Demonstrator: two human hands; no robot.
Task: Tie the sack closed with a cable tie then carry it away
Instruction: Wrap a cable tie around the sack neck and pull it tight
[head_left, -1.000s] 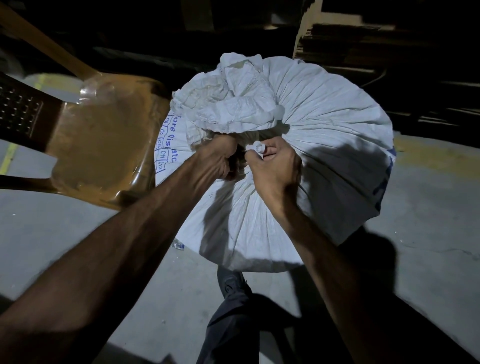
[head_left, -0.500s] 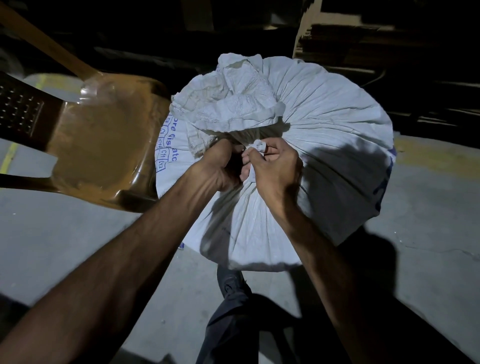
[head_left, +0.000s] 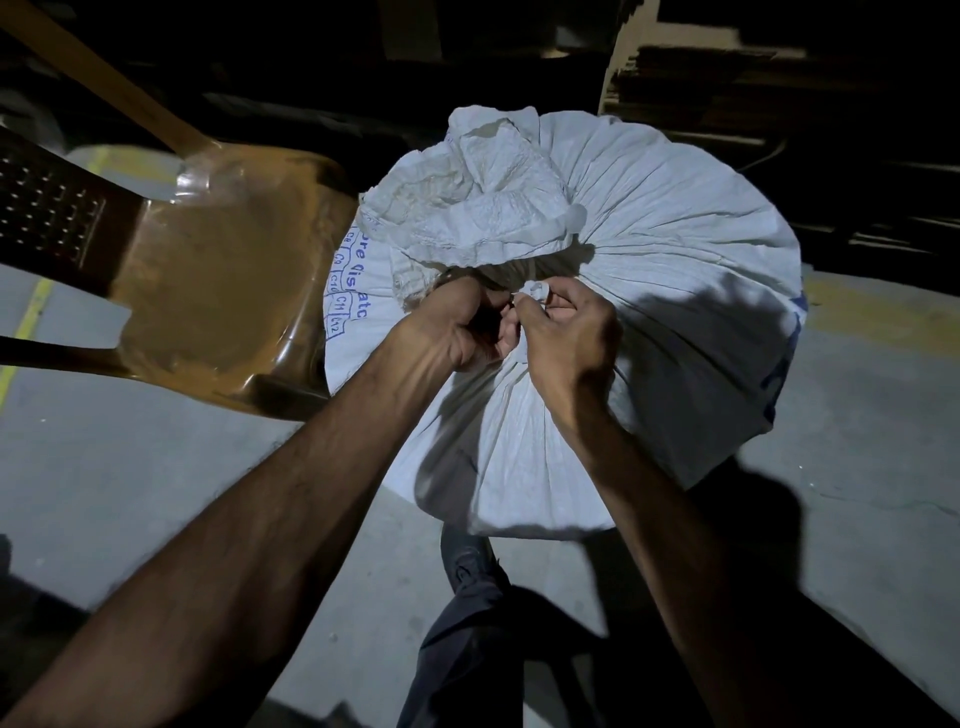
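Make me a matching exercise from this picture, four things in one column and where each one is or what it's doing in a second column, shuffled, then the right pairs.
Column one:
1. sack
2. chair
3. left hand
4. right hand

Column two:
A. brown, standing left of the sack
B. white, neck gathered, on the floor
C. pinching a small white piece at the neck
D. closed around the gathered neck from the left

Pairs: 1-B, 2-A, 3-D, 4-C
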